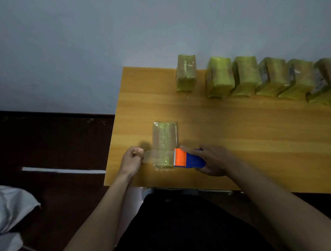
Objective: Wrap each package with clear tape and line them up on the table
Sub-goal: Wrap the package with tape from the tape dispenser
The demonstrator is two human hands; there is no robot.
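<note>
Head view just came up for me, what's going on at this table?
A person is taping a package lying flat near the table's left end. The left hand pinches the clear tape's free end; the right hand grips the orange-and-blue tape dispenser. A row of packages stands along the far edge.

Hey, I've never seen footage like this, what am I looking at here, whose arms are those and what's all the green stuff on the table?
This is one picture from a camera worn on a person's head, looking down at their own bare arms. No machine is involved. On the light wooden table a flat green plastic-wrapped package lies in front of them. The right hand holds an orange and blue tape dispenser. The left hand pinches the end of a strip of clear tape stretched across the package. Along the far edge stands a row of similar green packages; another lies partly visible at the right edge.
</note>
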